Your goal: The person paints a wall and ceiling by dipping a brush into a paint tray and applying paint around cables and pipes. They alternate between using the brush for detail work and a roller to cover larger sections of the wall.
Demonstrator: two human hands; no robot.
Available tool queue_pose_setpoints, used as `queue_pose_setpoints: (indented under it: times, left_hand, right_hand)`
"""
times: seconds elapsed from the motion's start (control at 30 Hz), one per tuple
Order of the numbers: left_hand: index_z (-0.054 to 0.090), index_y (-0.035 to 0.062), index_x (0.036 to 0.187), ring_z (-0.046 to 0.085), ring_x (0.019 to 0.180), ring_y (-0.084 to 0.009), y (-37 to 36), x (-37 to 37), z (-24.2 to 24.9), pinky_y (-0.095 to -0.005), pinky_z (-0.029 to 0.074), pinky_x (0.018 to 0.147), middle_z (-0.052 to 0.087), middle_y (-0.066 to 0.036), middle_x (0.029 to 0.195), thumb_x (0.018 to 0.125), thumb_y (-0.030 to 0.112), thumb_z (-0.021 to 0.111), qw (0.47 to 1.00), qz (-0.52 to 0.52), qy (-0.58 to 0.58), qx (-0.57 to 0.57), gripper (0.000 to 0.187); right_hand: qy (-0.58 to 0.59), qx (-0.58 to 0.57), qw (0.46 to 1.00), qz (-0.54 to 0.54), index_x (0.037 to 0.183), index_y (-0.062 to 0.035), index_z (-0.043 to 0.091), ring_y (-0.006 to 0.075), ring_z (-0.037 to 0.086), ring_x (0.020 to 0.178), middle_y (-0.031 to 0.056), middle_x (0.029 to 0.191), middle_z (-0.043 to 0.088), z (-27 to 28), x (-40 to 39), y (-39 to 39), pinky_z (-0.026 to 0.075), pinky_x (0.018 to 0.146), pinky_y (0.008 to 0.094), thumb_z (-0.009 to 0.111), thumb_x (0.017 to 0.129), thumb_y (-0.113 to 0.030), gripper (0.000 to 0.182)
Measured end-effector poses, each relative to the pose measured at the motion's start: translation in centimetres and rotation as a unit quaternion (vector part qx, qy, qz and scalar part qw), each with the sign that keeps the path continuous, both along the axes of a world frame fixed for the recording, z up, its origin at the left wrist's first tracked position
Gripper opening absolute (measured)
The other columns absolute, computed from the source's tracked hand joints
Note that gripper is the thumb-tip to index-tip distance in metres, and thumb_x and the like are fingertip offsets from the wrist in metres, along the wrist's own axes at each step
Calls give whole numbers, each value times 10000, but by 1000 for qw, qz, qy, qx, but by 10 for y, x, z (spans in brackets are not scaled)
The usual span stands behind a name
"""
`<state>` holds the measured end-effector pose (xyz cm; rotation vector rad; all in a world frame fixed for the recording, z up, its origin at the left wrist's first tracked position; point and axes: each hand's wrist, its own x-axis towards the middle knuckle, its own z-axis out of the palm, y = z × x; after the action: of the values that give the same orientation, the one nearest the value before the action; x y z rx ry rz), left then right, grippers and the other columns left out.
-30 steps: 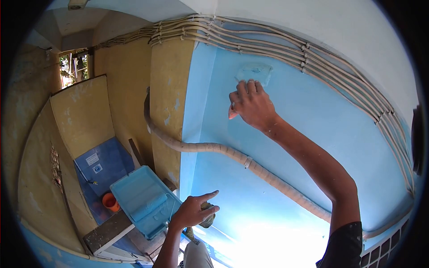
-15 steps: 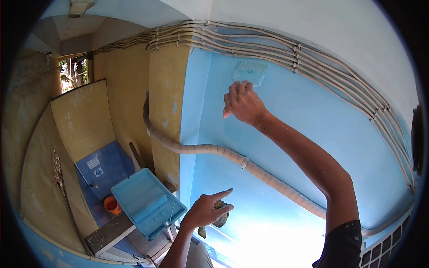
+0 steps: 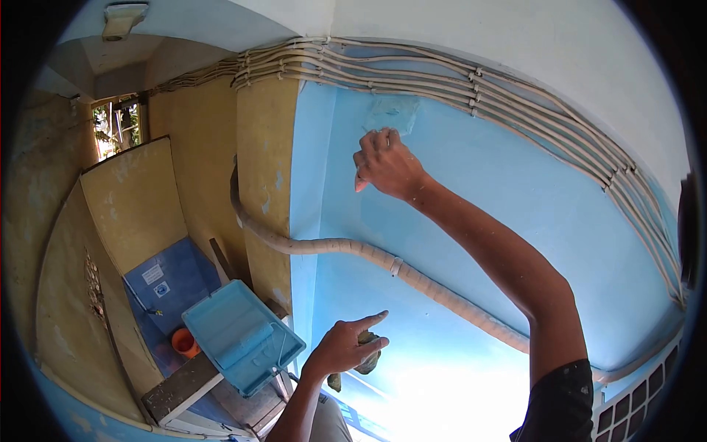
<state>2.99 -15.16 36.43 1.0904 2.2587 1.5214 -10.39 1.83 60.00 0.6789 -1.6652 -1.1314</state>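
Note:
My right hand (image 3: pixel 388 163) is raised close to the light blue wall (image 3: pixel 442 191), just below a rough, paler patch (image 3: pixel 392 114). Its fingers are curled together, and whatever they hold, if anything, is hidden from me. Lower down, my left hand (image 3: pixel 345 346) has its index finger and thumb stretched out. The other fingers are wrapped round a crumpled olive-brown rag (image 3: pixel 370 361) whose end hangs beneath the hand.
A blue paint tray (image 3: pixel 208 313) with a paint roller (image 3: pixel 249 345) stands on a wooden ledge (image 3: pixel 173 387) at left. Behind it is an orange bucket (image 3: pixel 184 341). A wrapped pipe (image 3: pixel 434 289) crosses the wall; several cables (image 3: pixel 412 74) run above.
The view has shifted slightly, so the wall and patch sit further left. My right hand keeps its curled pose near the patch, and my left hand still grips the rag.

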Motion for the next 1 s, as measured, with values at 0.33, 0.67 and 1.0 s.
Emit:
queue_pose_setpoints:
  times: [0.33,0.67,1.0]
  left_hand:
    - [513,100,1463,714,750,-181,-6,5,2,-343,552,776,742,-210,947,905,420,704,1000,0,-15,-3,671]
    - [505,106,1469,737,876,-213,1,11,6,-352,552,859,733,-216,1078,908,408,706,998,-16,-49,-19,668]
    - [499,105,1472,735,973,-263,12,4,-11,-374,545,913,690,-229,1204,909,432,700,999,-19,-28,-13,681]
  right_hand:
    - [-40,-23,998,-51,850,-71,758,384,674,907,197,928,686,-4,24,10,563,776,452,629,831,-577,523]
    - [-71,-101,992,-24,849,-57,750,368,676,906,206,954,688,0,38,12,561,796,449,669,799,-538,490]
    - [-33,-98,994,21,825,-62,721,321,652,832,130,891,660,2,41,20,552,747,428,680,809,-493,433]
